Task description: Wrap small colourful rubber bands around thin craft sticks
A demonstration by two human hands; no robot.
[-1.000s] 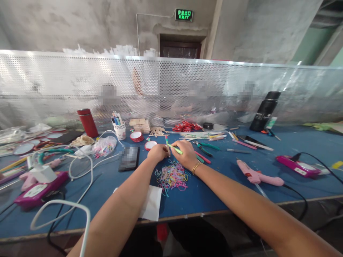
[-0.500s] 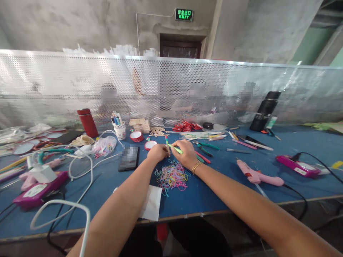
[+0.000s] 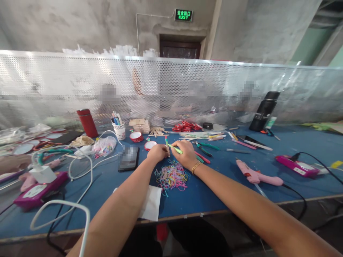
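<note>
Pinched in my left hand (image 3: 157,152) is a thin wooden craft stick (image 3: 166,141), held upright. Its upper part is coloured red and green. My right hand (image 3: 185,152) grips a light green marker pen (image 3: 177,149), whose front end meets the stick or lies very close to it. Just below both hands lies a loose heap of colourful rubber bands (image 3: 173,175). A red-rimmed round piece with a white face (image 3: 150,145) rests beyond my left hand. Right of my right hand are a red marker (image 3: 203,157) and green-handled pliers (image 3: 205,147).
A phone (image 3: 129,159) and white cable lie left. Pink glue gun (image 3: 257,175) and purple power strip (image 3: 297,166) are right. Behind stand a red flask (image 3: 87,123), a pen cup (image 3: 119,130) and a black bottle (image 3: 265,110) before a perforated metal screen (image 3: 166,82).
A blurred, skin-toned shape, perhaps another person's hand or arm, has come in over the pencils at the far left edge. My hands, the stick and the green marker have barely moved.
</note>
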